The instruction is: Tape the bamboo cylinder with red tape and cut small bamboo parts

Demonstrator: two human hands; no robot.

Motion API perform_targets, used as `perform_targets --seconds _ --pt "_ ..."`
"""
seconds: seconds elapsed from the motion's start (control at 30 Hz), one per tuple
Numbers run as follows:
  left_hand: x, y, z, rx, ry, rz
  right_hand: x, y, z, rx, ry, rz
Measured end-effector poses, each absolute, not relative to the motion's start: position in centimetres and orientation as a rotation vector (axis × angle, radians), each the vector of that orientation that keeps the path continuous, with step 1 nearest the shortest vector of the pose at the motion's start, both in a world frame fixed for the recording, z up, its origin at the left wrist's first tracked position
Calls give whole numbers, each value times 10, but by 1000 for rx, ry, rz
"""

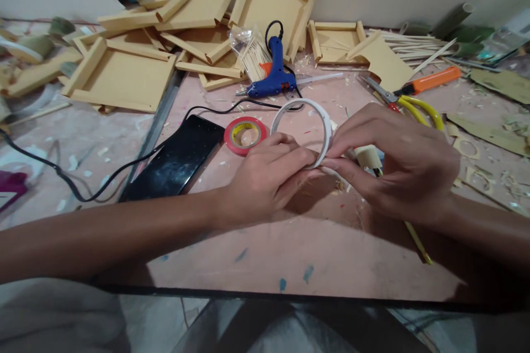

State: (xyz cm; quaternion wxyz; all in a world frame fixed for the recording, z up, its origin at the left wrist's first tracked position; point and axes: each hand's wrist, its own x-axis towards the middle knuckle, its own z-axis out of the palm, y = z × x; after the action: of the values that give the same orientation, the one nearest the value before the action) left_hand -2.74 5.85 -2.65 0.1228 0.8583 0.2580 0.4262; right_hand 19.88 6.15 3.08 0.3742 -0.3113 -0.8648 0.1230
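A thin roll of white tape (326,121) stands tilted between my hands above the table. My left hand (271,171) is closed around its lower edge, fingers pressed together. On the right side, the thumb and forefinger of my right hand (397,160) pinch the roll's edge. A roll of red tape (261,131) lies flat just behind my left hand. Partly hidden behind my right hand are yellow-handled scissors or pliers (422,110) and a small pale block (367,156). A thin yellow stick (418,242) shows below the right hand.
A blue glue gun (273,80) with a black cord lies behind the tape, by a bag of thin sticks (252,58). A black phone (178,157) is at left. Cardboard trays (124,74) pile at the back. An orange cutter (434,80) lies at right.
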Motion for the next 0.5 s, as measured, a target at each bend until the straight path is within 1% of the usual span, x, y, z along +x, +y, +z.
perform_targets --seconds 0.13,0.33,0.5 --pt "-27 58 -27 2518 728 1272 197 64 28 -712 -2110 143" --pt "-26 56 -29 2514 695 1275 199 66 23 -587 -2113 215" --pt "-27 54 -28 2539 699 1281 199 65 22 -605 -2092 165"
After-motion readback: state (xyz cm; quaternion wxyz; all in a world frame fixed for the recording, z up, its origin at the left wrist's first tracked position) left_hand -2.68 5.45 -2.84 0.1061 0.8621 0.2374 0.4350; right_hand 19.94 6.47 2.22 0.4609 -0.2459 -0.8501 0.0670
